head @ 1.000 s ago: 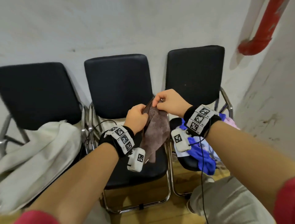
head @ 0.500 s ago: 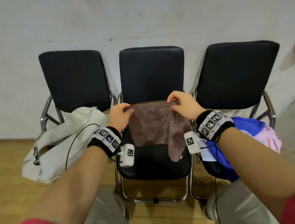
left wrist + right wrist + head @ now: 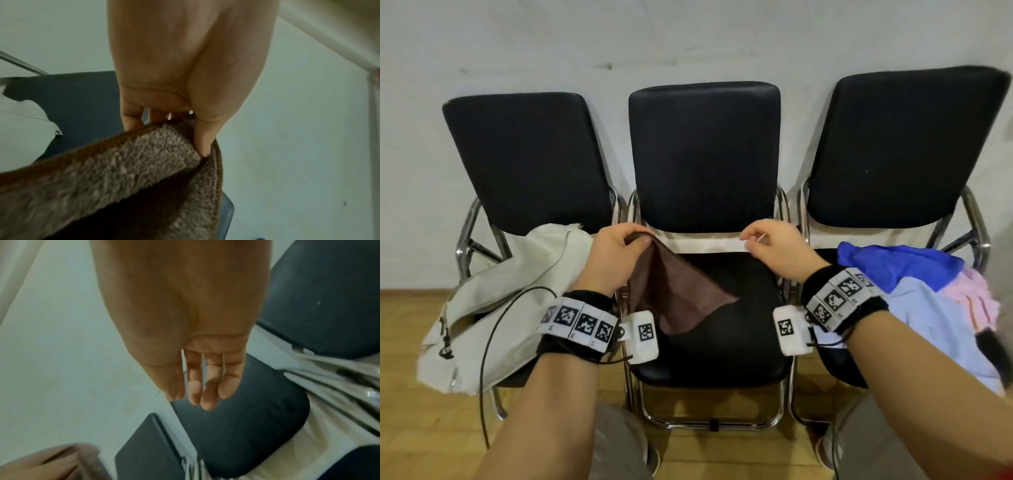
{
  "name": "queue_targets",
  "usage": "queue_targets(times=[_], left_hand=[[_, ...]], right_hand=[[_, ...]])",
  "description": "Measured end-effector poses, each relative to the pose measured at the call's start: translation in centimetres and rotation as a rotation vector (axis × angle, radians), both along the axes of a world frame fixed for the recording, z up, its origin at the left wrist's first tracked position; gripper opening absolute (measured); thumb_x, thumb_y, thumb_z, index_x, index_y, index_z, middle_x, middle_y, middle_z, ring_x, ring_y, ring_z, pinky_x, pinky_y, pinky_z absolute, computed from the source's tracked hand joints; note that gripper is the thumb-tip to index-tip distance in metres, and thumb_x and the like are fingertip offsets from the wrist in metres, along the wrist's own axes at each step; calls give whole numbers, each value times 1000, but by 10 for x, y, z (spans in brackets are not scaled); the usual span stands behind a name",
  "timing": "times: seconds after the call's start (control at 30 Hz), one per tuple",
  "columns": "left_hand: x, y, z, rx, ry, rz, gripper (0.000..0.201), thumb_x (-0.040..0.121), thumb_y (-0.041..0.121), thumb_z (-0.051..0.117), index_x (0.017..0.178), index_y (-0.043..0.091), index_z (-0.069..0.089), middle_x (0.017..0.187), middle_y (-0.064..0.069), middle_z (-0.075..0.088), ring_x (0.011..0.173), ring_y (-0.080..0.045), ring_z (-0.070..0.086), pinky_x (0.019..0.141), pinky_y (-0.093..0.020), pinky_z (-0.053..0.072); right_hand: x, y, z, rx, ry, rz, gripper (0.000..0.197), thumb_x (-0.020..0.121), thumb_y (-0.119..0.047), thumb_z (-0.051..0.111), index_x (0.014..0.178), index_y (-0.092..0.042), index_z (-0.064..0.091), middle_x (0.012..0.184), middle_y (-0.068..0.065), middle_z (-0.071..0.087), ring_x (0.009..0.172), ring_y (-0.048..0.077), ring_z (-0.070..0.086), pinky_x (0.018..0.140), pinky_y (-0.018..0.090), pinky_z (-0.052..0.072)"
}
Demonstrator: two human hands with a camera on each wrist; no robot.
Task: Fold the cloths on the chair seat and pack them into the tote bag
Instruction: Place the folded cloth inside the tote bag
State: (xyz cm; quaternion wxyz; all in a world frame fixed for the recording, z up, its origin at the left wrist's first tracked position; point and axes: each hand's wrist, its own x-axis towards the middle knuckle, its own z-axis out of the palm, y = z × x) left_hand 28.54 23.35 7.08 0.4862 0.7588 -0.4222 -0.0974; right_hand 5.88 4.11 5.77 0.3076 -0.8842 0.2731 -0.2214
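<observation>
Right hand (image 3: 774, 250) has released brown cloth (image 3: 674, 294).

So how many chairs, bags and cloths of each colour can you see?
Black chairs: 3
Cream tote bag: 1
Brown cloth: 1
Blue cloth: 1
Pale blue cloth: 1
Pink cloth: 1
Total: 8

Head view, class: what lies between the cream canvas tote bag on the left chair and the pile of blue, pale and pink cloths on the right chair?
The middle black padded chair, with the brown terry cloth dangling over its seat from the left hand.
</observation>
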Motion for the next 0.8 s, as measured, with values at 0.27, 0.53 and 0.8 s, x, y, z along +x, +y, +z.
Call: queue_targets(times=[0.27,0.53,0.8], left_hand=[[-20,-18,13,82,-93,-100,16,95,15,61,93,24,74,85,11,71,86,-6,67,86,-36,55],[-18,-18,19,29,-4,-104,17,96,18,62,87,23,76,79,5,73,80,-12,69,75,-34,56],[14,-16,10,-48,120,103,20,98,21,56,98,11,74,91,-9,73,89,-27,69,87,-48,57]], right_hand=[[63,51,-12,307,57,279,48,91,-46,66,132,-23,57,113,-7,64,103,7,62,93,28,51],[72,46,-13,173,23,224,7,93,-23,65,90,-17,67,83,-1,67,78,14,62,73,33,48],[30,-6,-11,70,167,170,9,90,-21,71,92,-12,72,84,-1,67,80,13,63,75,30,50]])
